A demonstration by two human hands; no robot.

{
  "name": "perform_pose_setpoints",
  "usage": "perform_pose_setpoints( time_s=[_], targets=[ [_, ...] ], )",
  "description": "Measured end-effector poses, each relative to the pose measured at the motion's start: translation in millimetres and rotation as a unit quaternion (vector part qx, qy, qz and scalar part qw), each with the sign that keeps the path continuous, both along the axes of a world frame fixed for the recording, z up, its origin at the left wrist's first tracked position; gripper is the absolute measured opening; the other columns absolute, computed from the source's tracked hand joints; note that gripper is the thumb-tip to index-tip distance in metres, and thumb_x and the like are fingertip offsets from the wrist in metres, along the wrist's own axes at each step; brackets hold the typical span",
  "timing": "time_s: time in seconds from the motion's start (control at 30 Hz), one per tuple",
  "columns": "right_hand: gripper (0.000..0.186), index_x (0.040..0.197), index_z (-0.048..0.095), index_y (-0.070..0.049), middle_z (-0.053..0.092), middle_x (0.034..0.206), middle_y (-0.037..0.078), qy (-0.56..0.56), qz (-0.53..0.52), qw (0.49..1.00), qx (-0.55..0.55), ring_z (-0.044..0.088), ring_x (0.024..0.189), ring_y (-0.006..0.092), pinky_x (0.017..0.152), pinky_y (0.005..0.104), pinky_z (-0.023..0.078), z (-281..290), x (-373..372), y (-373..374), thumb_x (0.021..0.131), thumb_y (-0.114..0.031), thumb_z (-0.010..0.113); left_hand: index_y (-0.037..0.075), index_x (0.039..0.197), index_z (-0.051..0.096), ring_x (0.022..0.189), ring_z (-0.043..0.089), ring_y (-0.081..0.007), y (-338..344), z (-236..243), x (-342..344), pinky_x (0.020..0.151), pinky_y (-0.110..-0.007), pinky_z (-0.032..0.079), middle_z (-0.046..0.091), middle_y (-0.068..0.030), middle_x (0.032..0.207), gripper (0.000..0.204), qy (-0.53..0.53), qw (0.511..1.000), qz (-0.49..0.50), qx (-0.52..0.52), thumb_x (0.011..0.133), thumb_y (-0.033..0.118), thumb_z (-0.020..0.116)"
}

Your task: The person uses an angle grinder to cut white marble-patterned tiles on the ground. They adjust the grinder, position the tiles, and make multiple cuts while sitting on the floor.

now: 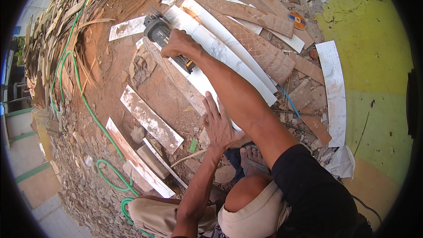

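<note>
My right hand (181,45) is wrapped around a black cordless angle grinder (159,33), held over the far left part of a white tile (200,83). The grinder's disc is hidden from view. Nearer to me, my left hand (218,125) lies with fingers stretched out on the near end of that tile, holding nothing. Beside it on the right, more long white tile strips (238,57) overlap, some with their brown backs (260,53) up.
Dirty tile strips (152,119) lie on the rubble ground to the left, near a green hose (90,105). An orange disc (298,20) rests on tiles at far right. A yellow-green wall (370,53) borders the right. Split wood (53,44) is piled far left.
</note>
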State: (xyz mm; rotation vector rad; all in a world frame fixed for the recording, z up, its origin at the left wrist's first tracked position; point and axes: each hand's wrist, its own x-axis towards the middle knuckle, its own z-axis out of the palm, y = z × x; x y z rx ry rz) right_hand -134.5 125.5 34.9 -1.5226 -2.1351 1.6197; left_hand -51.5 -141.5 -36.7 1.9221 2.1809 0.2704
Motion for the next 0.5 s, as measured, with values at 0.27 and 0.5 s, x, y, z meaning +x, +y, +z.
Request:
perform_pose_setpoints(
  time_s=[0.27, 0.5],
  targets=[
    [0.055, 0.116, 0.066, 0.005, 0.068, 0.121, 0.024, -0.010, 0.004, 1.000, -0.004, 0.067, 0.116, 0.0350, 0.096, 0.0375, 0.055, -2.4, 2.8, -0.4, 0.064, -0.015, 0.070, -0.004, 0.157, 0.021, 0.153, 0.012, -0.0488, 0.9, -0.2, 1.8, 0.099, -0.048, 0.027, 0.006, -0.0362, 0.163, 0.130, -0.003, 1.000, 0.004, -0.002, 0.073, 0.091, 0.047],
    [0.055, 0.116, 0.066, 0.003, 0.068, 0.122, 0.024, -0.010, 0.007, 1.000, -0.003, 0.066, 0.117, 0.0356, 0.097, 0.0380, 0.054, -1.0, 3.9, -3.3, 0.064, -0.015, 0.070, -0.005, 0.157, 0.021, 0.152, 0.013, -0.0492, -0.2, -0.4, 0.9, 0.098, -0.048, 0.028, 0.008, -0.0366, 0.163, 0.130, 0.005, 1.000, 0.005, 0.012, 0.073, 0.090, 0.050]
  ],
)
